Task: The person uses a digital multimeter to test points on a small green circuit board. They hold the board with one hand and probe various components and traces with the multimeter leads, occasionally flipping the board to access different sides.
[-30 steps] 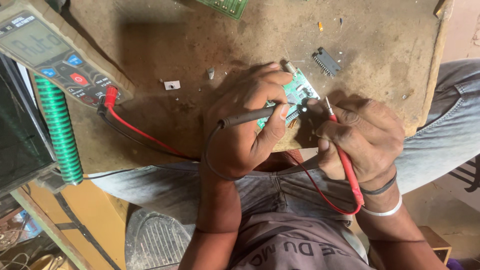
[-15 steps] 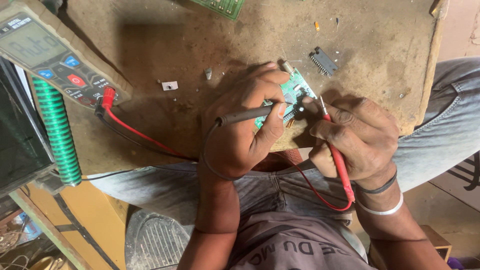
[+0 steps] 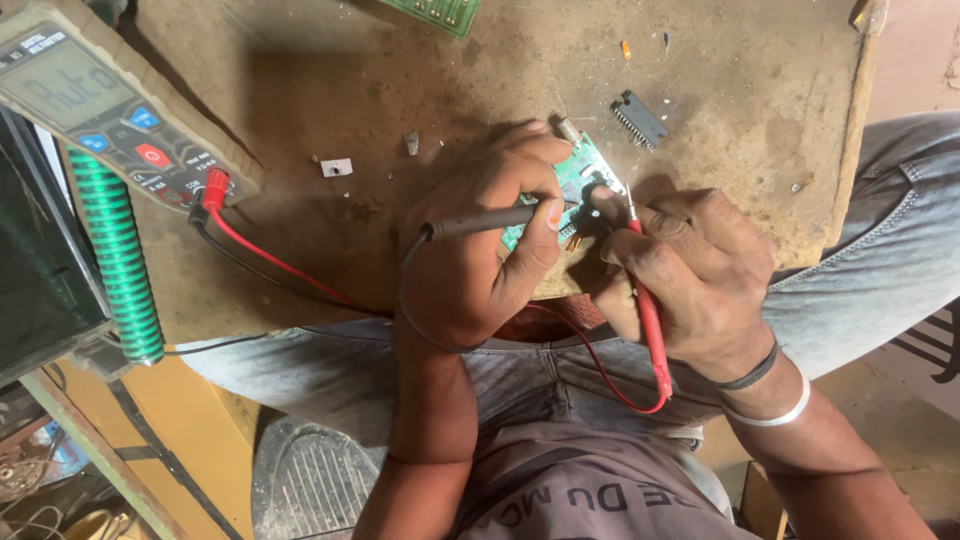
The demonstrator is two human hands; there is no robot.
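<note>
black probe lying sideways — red probe near-upright

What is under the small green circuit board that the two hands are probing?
The green circuit board lies on the worn wooden table. The left hand with the black probe and the right hand with the red probe cover most of it, hiding what is beneath.
</note>
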